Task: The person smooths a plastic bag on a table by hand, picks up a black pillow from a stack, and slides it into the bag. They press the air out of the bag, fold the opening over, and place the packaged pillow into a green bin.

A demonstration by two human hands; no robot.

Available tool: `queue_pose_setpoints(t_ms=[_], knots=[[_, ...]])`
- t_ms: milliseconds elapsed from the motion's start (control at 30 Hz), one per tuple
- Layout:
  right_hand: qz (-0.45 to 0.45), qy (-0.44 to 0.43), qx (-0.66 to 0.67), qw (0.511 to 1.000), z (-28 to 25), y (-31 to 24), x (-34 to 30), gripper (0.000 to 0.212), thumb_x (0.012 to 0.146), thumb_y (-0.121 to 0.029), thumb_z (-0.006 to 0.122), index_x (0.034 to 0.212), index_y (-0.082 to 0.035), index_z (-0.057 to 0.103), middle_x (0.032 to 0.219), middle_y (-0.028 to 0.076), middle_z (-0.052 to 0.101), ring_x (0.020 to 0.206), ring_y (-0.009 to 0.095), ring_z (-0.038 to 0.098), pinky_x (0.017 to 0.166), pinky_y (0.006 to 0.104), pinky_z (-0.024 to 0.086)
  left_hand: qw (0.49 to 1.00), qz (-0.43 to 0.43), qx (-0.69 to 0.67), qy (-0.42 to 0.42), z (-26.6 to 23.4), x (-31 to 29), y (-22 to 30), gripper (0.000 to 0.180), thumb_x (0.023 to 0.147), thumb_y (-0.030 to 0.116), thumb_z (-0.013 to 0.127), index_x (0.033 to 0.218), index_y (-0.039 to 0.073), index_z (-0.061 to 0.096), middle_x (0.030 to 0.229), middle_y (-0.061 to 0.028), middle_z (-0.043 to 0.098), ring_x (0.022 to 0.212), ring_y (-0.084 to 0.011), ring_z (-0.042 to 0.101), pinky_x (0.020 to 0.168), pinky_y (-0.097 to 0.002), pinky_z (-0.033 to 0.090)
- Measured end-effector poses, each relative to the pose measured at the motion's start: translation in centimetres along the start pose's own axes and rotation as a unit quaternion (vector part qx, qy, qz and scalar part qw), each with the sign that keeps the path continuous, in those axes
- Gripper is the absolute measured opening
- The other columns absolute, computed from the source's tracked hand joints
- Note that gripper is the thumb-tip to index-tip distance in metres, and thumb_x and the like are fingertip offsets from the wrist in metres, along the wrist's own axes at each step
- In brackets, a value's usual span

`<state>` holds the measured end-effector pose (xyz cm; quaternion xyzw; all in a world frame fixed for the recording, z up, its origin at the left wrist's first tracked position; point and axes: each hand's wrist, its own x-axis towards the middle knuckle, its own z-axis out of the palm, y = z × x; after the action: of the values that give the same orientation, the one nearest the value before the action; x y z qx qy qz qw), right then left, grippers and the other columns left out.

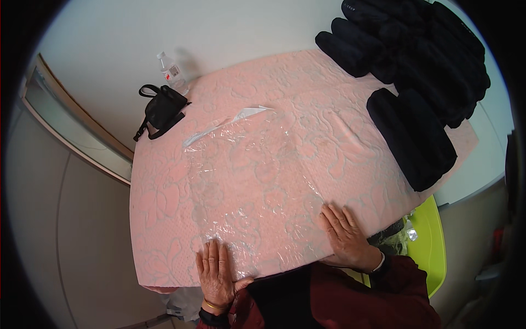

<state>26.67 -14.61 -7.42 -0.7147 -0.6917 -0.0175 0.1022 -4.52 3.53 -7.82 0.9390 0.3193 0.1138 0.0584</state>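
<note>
A clear plastic bag lies flat on a pink patterned cloth that covers the table. Its far edge carries a white strip, partly folded up. My left hand rests palm down on the near left corner of the bag, fingers stretched out. At the near right edge of the bag lies my right hand, flat with its fingers extended. Neither hand grips anything. To the right of the bag, a folded black fabric piece lies on the cloth.
Several more black fabric rolls are piled at the far right. A small black bag with straps and a clear bottle stand at the far left against the wall. Below the table's right edge sits a lime-green bin holding plastic-wrapped things.
</note>
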Motion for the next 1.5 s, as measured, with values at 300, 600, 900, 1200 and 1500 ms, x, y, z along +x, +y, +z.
queue_pose_setpoints(t_ms=[300,600,900,1200,1500], knots=[[0.017,0.085,0.044,0.995,-0.5,-1.9,-1.2,0.066,0.089,-0.042,0.068,0.130,0.008,0.055,0.139,0.022,0.050,0.133,0.036,0.045,0.111,0.0480,0.035,0.991,0.117,-0.006,0.069,0.7,-1.7,4.1,0.086,0.077,0.057,0.078,0.143,0.009,0.049,0.149,-0.0205,0.043,0.138,-0.0434,0.042,0.115,-0.0660,0.022],[-0.241,0.045,0.327,0.913,-0.7,-6.6,-0.4,0.034,0.083,-0.018,0.073,0.111,-0.001,0.067,0.114,0.011,0.064,0.099,0.027,0.064,0.088,0.0410,0.051,0.964,0.214,-0.084,0.135,0.3,0.6,4.8,0.031,0.075,0.014,0.075,0.106,0.016,0.071,0.121,-0.0025,0.068,0.123,-0.0337,0.057,0.115,-0.0617,0.026],[-0.120,0.147,0.165,0.968,-1.8,-1.8,1.7,0.044,0.082,-0.020,0.075,0.121,-0.002,0.063,0.128,0.014,0.059,0.122,0.031,0.055,0.101,0.0432,0.044,0.984,0.063,-0.122,0.113,-4.1,-1.2,-5.4,0.016,0.074,0.001,0.071,0.068,0.013,0.063,0.125,-0.0059,0.066,0.136,-0.0355,0.047,0.114,-0.0570,0.034],[0.026,0.059,0.089,0.994,0.1,0.0,1.3,0.060,0.084,-0.016,0.072,0.137,0.002,0.050,0.152,0.023,0.036,0.143,0.039,0.033,0.116,0.0505,0.029,0.975,-0.097,-0.111,0.165,-2.8,-1.2,-12.2,0.016,0.077,-0.005,0.068,0.084,0.008,0.073,0.145,-0.0134,0.052,0.139,-0.0349,0.043,0.104,-0.0466,0.047],[0.049,0.060,0.049,0.996,-1.4,0.0,0.5,0.070,0.086,-0.013,0.070,0.145,0.007,0.038,0.156,0.027,0.029,0.147,0.043,0.026,0.119,0.0546,0.023,0.934,-0.157,0.212,0.242,-8.2,-2.7,-8.5,0.037,0.078,-0.013,0.061,0.110,0.003,0.071,0.146,-0.0191,0.049,0.135,-0.0388,0.047,0.108,-0.0474,0.043]])
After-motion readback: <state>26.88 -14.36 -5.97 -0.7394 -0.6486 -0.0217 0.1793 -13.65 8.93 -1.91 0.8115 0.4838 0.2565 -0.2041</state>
